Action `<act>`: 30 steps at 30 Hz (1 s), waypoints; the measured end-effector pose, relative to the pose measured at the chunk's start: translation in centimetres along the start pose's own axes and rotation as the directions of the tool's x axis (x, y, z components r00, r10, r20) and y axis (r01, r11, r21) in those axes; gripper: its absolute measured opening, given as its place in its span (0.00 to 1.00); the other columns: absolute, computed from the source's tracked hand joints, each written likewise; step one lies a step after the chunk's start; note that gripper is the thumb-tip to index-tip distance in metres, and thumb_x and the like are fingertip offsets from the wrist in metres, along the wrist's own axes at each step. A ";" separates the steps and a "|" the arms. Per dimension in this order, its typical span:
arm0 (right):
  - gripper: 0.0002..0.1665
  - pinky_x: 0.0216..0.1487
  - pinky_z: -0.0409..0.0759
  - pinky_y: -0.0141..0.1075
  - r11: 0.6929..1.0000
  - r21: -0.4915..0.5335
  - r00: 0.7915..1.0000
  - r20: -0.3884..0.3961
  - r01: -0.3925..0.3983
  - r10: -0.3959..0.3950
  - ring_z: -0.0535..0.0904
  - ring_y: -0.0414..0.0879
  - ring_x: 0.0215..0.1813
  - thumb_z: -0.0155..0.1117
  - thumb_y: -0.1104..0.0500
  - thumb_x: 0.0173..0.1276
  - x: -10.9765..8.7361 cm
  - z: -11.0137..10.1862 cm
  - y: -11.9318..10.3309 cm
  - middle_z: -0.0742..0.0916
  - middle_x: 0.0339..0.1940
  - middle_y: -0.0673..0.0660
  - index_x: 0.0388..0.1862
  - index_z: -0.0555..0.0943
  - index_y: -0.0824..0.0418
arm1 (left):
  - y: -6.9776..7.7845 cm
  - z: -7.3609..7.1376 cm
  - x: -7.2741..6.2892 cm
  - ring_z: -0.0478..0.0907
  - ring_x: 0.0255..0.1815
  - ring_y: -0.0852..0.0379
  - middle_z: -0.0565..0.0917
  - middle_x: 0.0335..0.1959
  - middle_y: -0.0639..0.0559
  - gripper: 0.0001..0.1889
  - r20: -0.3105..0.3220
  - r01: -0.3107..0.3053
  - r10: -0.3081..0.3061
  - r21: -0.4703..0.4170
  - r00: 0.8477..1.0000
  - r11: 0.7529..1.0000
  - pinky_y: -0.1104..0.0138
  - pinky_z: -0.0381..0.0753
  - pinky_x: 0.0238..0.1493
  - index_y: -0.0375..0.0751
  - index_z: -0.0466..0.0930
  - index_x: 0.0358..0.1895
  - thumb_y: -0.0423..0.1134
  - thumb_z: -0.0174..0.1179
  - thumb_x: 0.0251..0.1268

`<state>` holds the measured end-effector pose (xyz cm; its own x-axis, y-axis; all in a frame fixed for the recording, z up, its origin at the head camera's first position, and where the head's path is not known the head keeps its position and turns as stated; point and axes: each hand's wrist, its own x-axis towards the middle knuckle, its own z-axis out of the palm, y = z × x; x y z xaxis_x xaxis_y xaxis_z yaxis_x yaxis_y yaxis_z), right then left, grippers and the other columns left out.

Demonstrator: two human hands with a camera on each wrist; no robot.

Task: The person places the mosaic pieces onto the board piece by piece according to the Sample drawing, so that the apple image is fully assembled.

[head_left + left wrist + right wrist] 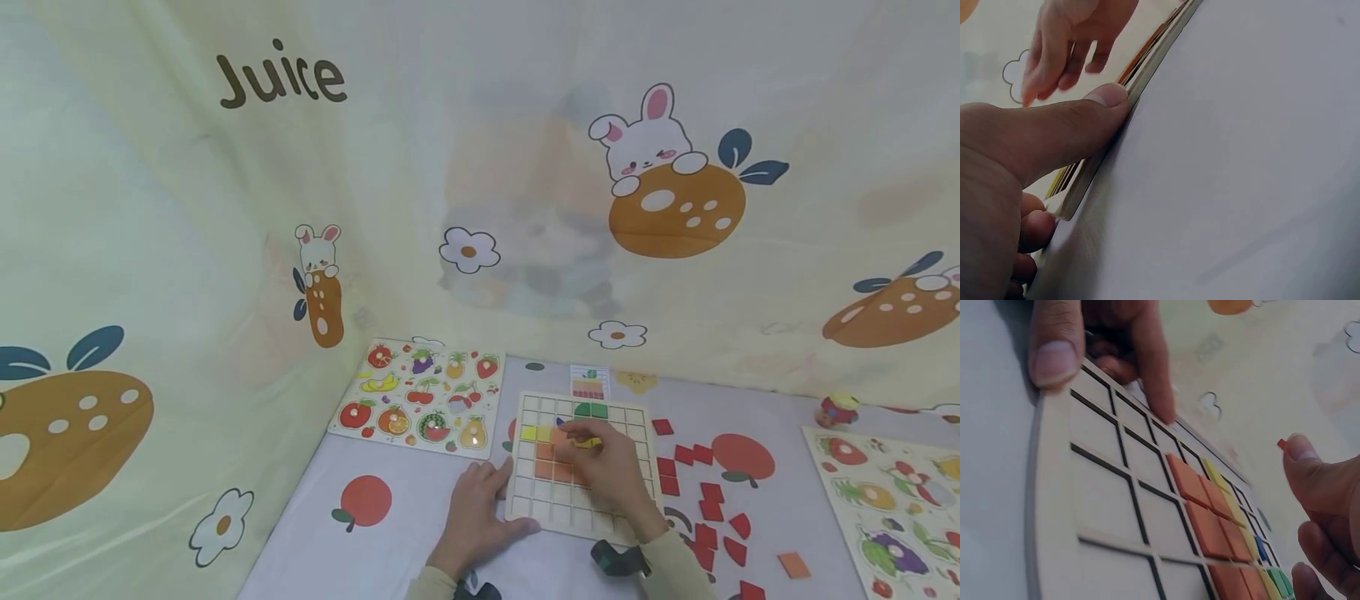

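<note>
A pale wooden grid board (551,512) lies in front of me, with orange square tiles (1227,537), yellow tiles (531,432), green tiles (591,410) and a bit of blue in its cells. My left hand (474,515) holds the board's near left corner, thumb along the near edge and fingers by the left edge. Above the tiles, my right hand (611,467) pinches an orange tile (1282,444) between thumb and fingers. In the right wrist view that tile is apart from the board. The right hand covers part of the grid in the head view.
Behind the board is a small picture card (590,382). Loose red pieces (711,510) and one orange tile (793,566) lie to the right. Fruit puzzle boards stand left (420,398) and far right (892,508). A small figurine (837,410) sits near the back cloth.
</note>
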<state>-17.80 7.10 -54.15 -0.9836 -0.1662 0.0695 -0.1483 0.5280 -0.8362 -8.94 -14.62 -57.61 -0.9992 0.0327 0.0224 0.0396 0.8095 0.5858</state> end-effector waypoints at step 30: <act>0.16 0.48 0.68 0.44 0.965 -0.262 0.997 0.068 -0.024 0.044 0.71 0.50 0.52 0.80 0.51 0.65 0.6 4.9 -1.9 0.84 0.47 0.52 0.51 0.92 0.52 | -0.1 0.0 0.1 0.63 0.42 0.66 0.71 0.34 0.68 0.51 -0.019 -0.043 0.044 0.033 0.999 0.999 0.68 0.65 0.44 0.49 0.76 0.76 0.70 0.76 0.49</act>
<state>-17.57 1.95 -55.12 -0.9799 -0.1993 -0.0041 -0.1460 0.7316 -0.6659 -9.09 -14.69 -57.66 -0.9964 0.0568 0.0632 0.0825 0.8262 0.5573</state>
